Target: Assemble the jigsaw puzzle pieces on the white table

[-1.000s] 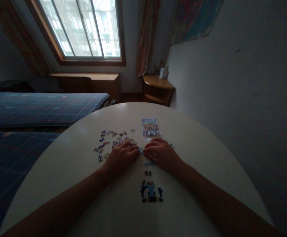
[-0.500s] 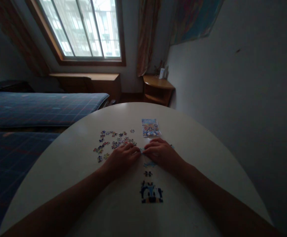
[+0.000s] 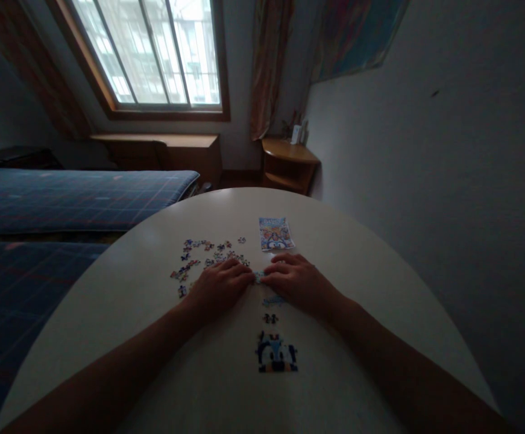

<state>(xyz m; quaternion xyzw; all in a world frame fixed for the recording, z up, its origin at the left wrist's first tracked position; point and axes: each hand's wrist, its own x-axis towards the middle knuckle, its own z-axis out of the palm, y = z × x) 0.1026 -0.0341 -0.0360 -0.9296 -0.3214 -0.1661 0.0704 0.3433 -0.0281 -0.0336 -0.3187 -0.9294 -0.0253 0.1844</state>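
Note:
Light-blue jigsaw puzzle pieces [image 3: 258, 276] lie on the table between my fingertips. My left hand [image 3: 224, 282] grips them from the left with its fingers pressed together, palm down. From the other side my right hand [image 3: 297, 279] has thumb and forefinger on the same pieces. Just below the right hand is another light-blue strip of pieces [image 3: 273, 301], partly covered. Nearer me lie a small dark joined pair [image 3: 270, 318] and an assembled section [image 3: 277, 354] showing a blue cartoon dog's face. Loose pieces [image 3: 219, 258] are heaped beyond my left hand, partly hidden by it.
A printed picture sheet [image 3: 275, 234] lies beyond my hands on the round white table [image 3: 361, 361]. More scattered pieces [image 3: 184, 272] form a loose arc at the left. A plaid-covered bed [image 3: 76, 199] is left of the table, and a wall [image 3: 425, 169] runs along the right.
My left hand has drawn back slightly to the left, so more of the light-blue pieces shows between the hands. My right hand has shifted a little to the right, its fingers more spread.

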